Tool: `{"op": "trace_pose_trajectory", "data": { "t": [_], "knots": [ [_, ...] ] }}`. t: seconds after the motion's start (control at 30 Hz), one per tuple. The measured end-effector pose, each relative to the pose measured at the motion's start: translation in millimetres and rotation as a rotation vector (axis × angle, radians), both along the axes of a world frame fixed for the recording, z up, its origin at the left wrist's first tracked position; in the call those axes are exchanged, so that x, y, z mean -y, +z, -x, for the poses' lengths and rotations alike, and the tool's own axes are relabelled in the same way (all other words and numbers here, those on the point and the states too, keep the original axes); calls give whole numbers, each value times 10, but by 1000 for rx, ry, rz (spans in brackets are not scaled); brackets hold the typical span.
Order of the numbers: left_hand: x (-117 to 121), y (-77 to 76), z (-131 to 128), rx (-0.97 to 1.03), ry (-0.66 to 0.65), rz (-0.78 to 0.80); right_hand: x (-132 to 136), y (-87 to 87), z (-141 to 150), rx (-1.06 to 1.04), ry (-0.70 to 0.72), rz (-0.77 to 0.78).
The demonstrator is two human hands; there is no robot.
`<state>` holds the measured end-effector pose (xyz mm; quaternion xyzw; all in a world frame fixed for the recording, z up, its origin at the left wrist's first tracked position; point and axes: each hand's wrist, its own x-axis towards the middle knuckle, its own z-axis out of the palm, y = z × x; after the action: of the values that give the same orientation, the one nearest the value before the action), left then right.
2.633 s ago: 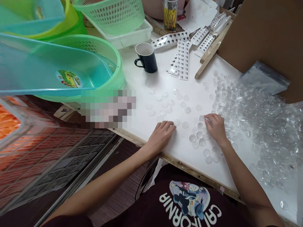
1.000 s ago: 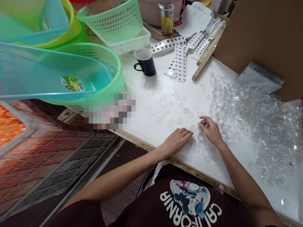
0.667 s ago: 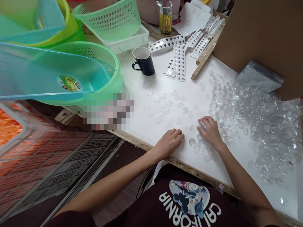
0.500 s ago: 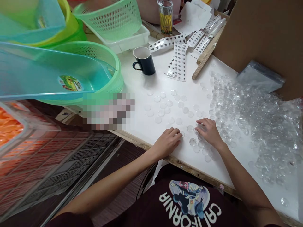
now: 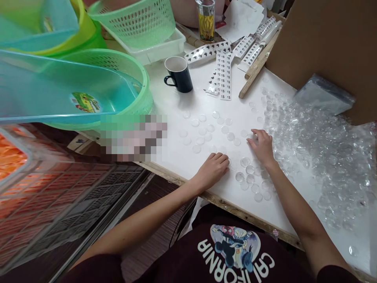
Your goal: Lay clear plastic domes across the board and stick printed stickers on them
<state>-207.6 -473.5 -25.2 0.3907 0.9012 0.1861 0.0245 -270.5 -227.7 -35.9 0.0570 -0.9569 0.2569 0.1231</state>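
Small clear round discs (image 5: 250, 169) lie loose on the white tabletop between and beyond my hands. My left hand (image 5: 214, 168) rests palm down near the table's front edge, fingers bent and close together, with the rim of one clear disc (image 5: 229, 161) showing at the fingertips. Farther forward and to the right, my right hand (image 5: 261, 146) is low over the table, its thumb and forefinger apart beside other discs. Whether a disc touches its fingertips is hard to make out. A dense heap of the same discs (image 5: 312, 129) spreads to the right of that hand.
Behind stand a dark mug (image 5: 180, 76), a glass with yellow liquid (image 5: 206, 23) and printed sticker strips (image 5: 225, 74). Wooden sticks (image 5: 255, 76) lie by a cardboard sheet (image 5: 326, 43). At left are a green basket (image 5: 145, 94), a blue tub (image 5: 44, 90) and a crate (image 5: 73, 196).
My right hand has moved forward, away from me, uncovering discs beneath where it was. My left hand has shifted slightly right, the disc at its fingertips moving with it.
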Motion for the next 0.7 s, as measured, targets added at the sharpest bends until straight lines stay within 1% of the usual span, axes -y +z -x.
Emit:
{"op": "trace_pose_trajectory", "data": {
  "t": [0.07, 0.13, 0.2, 0.27, 0.33, 0.43, 0.53, 0.6, 0.7],
  "knots": [
    [24, -7, 6, 12, 18, -16, 5, 51, -68, -53, -36, 42],
    [18, -16, 17, 23, 24, -36, 31, 116, -213, -72, 7, 55],
    [-6, -22, 35, 35, 35, -74, 71, 167, -408, -18, 160, 18],
    [-36, -26, 61, 66, 60, -145, 110, 185, -598, 65, 306, -45],
    [-65, -28, 96, 123, 100, -227, 138, 180, -737, 134, 364, -97],
    [-85, -38, 152, 197, 178, -301, 148, 179, -820, 191, 361, -114],
    [-67, -50, 187, 162, 233, -296, 141, 222, -803, 195, 335, -53],
    [-46, -50, 185, 82, 220, -252, 138, 252, -759, 170, 300, 8],
    [-26, -27, 136, -10, 131, -154, 135, 238, -663, 119, 238, 48]
  ]
}}
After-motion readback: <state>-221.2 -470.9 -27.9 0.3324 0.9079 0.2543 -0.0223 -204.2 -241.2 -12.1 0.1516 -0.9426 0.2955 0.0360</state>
